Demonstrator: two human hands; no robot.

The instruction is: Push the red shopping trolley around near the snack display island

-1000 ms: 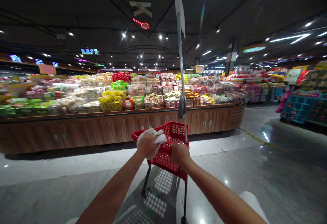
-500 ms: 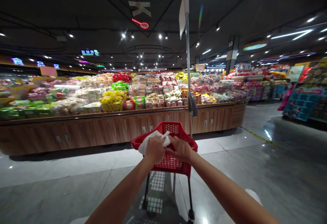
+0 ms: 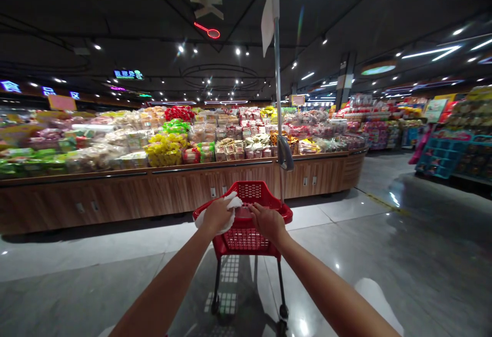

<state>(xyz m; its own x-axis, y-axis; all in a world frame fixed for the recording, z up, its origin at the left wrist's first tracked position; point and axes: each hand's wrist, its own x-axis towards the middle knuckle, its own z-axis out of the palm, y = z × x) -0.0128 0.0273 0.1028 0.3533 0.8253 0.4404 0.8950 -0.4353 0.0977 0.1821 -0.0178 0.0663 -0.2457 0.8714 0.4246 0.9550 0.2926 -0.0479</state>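
Note:
A small red shopping cart (image 3: 249, 193) stands on the floor right in front of me. My left hand (image 3: 216, 216) is closed on a white cloth (image 3: 231, 203) and presses it against the cart's near left rim. My right hand (image 3: 266, 221) rests on the near rim beside it, fingers curled over the edge. A tall metal pole (image 3: 277, 91) with a white flag at its top rises from the cart's right side.
A long wooden display counter (image 3: 115, 193) piled with packaged food runs across ahead of the cart. More shelves and a blue crate rack (image 3: 442, 158) stand at the right. Glossy grey floor tiles (image 3: 403, 255) spread to the right.
The cart has turned to face squarely ahead and rolled slightly left. My left hand with the cloth slid left along the rim, and the two hands have drawn apart.

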